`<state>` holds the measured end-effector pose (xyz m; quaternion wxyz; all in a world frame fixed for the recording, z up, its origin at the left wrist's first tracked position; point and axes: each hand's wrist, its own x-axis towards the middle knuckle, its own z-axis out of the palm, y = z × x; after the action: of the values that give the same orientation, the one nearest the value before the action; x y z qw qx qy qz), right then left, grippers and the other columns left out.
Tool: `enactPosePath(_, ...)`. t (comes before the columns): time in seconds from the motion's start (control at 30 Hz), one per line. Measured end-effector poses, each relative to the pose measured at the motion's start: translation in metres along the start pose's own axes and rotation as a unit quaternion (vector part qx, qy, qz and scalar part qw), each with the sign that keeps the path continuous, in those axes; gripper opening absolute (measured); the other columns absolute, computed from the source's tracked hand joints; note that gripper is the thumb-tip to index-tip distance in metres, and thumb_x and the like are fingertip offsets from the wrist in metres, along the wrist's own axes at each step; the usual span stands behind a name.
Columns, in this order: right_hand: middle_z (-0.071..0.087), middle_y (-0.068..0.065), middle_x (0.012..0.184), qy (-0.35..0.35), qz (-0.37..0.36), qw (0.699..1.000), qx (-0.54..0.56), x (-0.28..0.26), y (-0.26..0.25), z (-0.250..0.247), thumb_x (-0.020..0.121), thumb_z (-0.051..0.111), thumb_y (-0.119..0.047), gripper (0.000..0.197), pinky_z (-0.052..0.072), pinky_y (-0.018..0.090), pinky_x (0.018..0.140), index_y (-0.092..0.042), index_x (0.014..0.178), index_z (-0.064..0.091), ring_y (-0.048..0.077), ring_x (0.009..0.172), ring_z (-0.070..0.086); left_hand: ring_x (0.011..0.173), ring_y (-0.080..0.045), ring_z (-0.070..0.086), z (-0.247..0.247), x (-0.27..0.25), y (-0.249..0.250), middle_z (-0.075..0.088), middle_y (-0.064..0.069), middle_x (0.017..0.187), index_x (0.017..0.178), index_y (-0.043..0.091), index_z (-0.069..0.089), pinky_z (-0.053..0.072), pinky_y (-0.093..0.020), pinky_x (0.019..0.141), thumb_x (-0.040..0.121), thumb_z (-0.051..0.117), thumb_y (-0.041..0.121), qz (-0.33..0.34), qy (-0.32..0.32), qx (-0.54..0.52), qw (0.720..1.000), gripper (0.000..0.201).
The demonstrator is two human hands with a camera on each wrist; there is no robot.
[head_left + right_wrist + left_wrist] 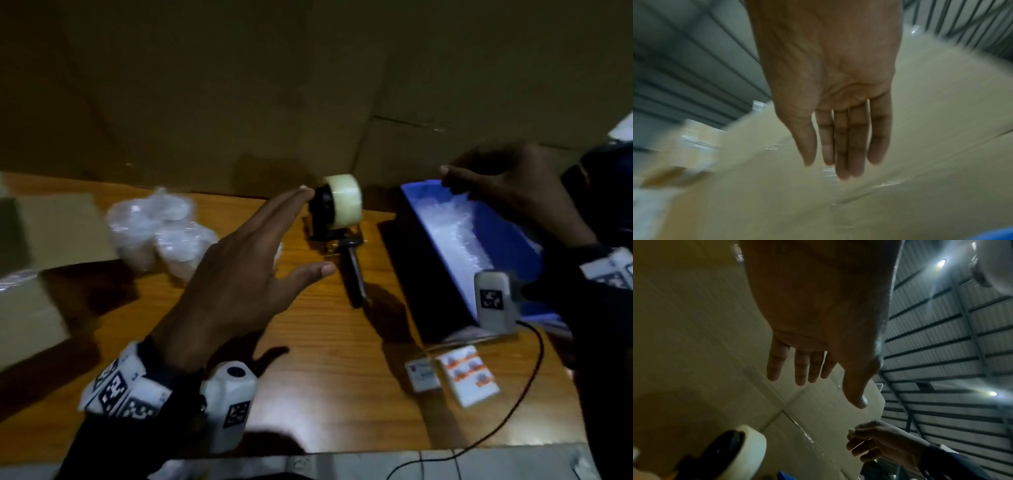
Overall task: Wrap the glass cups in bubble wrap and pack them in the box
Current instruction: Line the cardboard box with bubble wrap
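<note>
While wrapped, cups point(161, 226) look cloudy, bunched

I cannot read the labels on the two small cards point(454, 373) near the table's front edge; they are too blurred. The wrapped cups point(161, 228) show only as a white smear, so I cannot count them. The box point(37, 260) is cut off by the left edge of the head view. The bin point(507, 246) is partly hidden behind my right wrist. The tape gun point(337, 219) handle is dark and its details are lost. In the right wrist view, motion blur smears the cardboard point(760, 203) behind my right hand point(828, 84). In the left wrist view the tape roll point(750, 449) is cut off at the bottom edge.
</note>
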<state>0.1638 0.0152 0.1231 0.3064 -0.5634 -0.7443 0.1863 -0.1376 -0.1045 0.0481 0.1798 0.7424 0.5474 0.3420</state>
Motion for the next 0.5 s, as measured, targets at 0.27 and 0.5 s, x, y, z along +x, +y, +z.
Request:
enactPosePath(0.27,0.066,0.01,0.067,-0.162,0.144,0.968,-0.125,0.063,0.152,-0.02,0.086,0.077,-0.02,0.019,0.052,0.029,0.056,-0.002,0.087,0.073,0.001,0.048,0.059,0.139,0.001,0.037,0.107,0.066,0.034,0.032,0.022,0.157,0.154,0.039,0.03,0.045,-0.038,0.108,0.081,0.056,0.072,0.008,-0.072,-0.068,0.995,0.084)
enactPosePath(0.5,0.065,0.012,0.112,-0.276,0.173,0.893,-0.311,0.073,0.216,0.045,0.068,0.086,-0.053,0.064,0.051,0.035,0.086,-0.013,0.114,0.066,0.031,0.099,0.064,0.142,-0.002,0.035,0.132,0.079,0.031,0.03,0.022,0.158,0.154,0.043,0.025,0.044,-0.043,0.109,0.077,0.049,0.078,-0.015,-0.104,-0.061,0.993,0.088)
